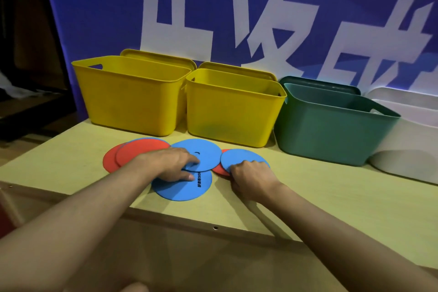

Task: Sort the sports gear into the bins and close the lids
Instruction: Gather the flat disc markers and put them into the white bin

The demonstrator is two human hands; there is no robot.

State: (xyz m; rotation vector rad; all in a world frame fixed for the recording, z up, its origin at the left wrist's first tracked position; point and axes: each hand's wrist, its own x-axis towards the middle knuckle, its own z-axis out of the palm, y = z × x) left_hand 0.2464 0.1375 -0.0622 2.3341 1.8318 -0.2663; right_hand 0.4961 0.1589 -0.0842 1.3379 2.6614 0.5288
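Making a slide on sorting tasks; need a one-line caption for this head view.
Left hand and right hand gather blue and red discs before four open bins.

left hand: fingers curled, pinching | right hand: fingers curled, gripping

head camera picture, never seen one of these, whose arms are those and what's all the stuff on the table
There is no machine here. The single picture comes from a camera worn on a person's head, looking down at their own arms. The left hand pinches a blue disc that overlaps another blue disc. The right hand grips the edge of a third blue disc lying on a red disc. More red discs lie to the left. Behind stand two yellow bins, a green bin and a white bin, all open, on the wooden table.
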